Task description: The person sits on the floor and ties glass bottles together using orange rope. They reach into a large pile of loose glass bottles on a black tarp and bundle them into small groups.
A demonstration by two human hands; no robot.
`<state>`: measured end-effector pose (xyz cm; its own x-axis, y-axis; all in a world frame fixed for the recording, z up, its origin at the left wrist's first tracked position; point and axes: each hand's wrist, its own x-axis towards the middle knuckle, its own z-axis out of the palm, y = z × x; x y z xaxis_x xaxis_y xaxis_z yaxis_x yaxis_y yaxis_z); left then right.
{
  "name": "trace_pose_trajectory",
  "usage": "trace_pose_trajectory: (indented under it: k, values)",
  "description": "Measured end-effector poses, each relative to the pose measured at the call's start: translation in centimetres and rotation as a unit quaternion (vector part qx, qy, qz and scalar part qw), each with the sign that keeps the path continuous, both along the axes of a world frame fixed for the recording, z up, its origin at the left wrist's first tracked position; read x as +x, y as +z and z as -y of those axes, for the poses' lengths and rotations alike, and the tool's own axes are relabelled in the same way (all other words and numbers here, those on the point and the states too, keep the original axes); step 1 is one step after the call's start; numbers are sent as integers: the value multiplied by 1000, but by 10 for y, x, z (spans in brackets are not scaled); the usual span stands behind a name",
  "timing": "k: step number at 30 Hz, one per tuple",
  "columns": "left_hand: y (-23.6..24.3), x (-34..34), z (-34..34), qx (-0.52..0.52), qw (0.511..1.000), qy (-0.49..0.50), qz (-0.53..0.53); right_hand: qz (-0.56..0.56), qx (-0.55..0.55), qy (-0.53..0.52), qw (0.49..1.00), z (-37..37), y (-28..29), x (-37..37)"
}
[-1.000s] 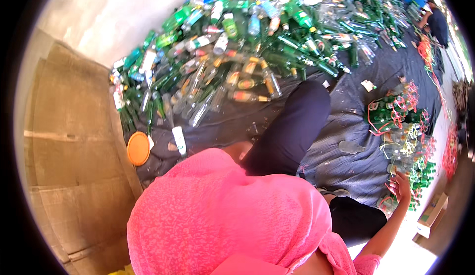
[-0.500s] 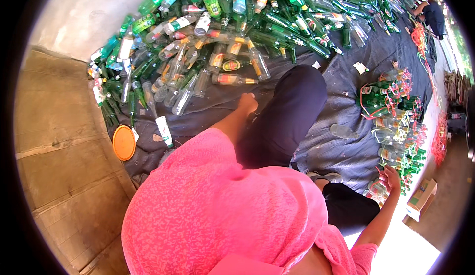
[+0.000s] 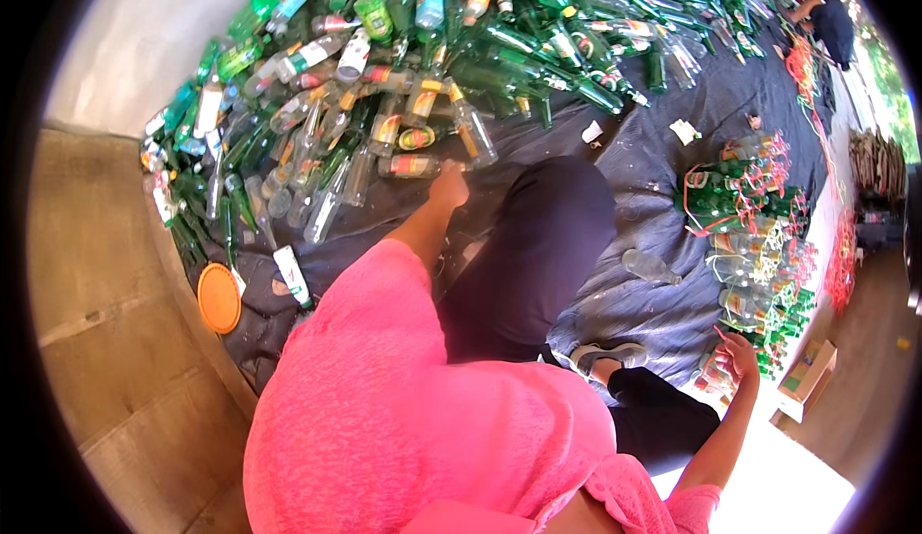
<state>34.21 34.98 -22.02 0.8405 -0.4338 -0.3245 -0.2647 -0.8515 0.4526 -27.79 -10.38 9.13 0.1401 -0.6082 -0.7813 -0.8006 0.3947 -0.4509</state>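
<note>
My left hand [image 3: 448,185] reaches to the near edge of a big bottle pile. Its curled fingers are at the neck of a clear glass bottle [image 3: 408,165] with an orange-red label, lying on its side on dark cloth. More labelled bottles [image 3: 471,131] lean just beyond it. Low at the right, my right hand [image 3: 740,356] has bent fingers, with a thin red plastic string [image 3: 719,332] at the fingertips. Beside it stand bundled clear bottles [image 3: 715,376] and green bottles [image 3: 715,193], tied with red and yellow string.
A heap of green bottles [image 3: 519,63] covers the far side. A lone clear bottle [image 3: 651,266] lies right of my knee. An orange lid [image 3: 219,299] rests by cardboard [image 3: 115,294] at left. An open box [image 3: 807,380] stands at right; another person [image 3: 828,25] is far right.
My left hand has moved forward to the neck of the lying bottle. My right hand stays by the bundled bottles with bent fingers. The whole view has shifted slightly.
</note>
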Motion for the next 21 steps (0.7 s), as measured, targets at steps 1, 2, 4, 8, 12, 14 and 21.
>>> trace_pose_trajectory:
  k: [1,2,4,8,12,14,21]
  values:
    - [7,-2,9,-1,1000,2,1,-1,4,13,1000,-3,2,-1]
    - [9,0,14,-4,1000,7,6,-8,5,8,1000,-4,2,1]
    - [8,10,11,17,1000,2,8,-15,10,3,1000,-5,1,8]
    - [5,19,7,46,997,-21,57,-24,7,25,999,-4,1,16]
    - [3,7,5,79,986,-64,134,-22,1,32,999,-2,-1,15]
    - [-2,0,0,77,985,-80,134,-28,-9,29,999,-3,1,15]
    - [-34,-11,-40,115,952,-174,223,-29,-13,41,999,-14,5,30]
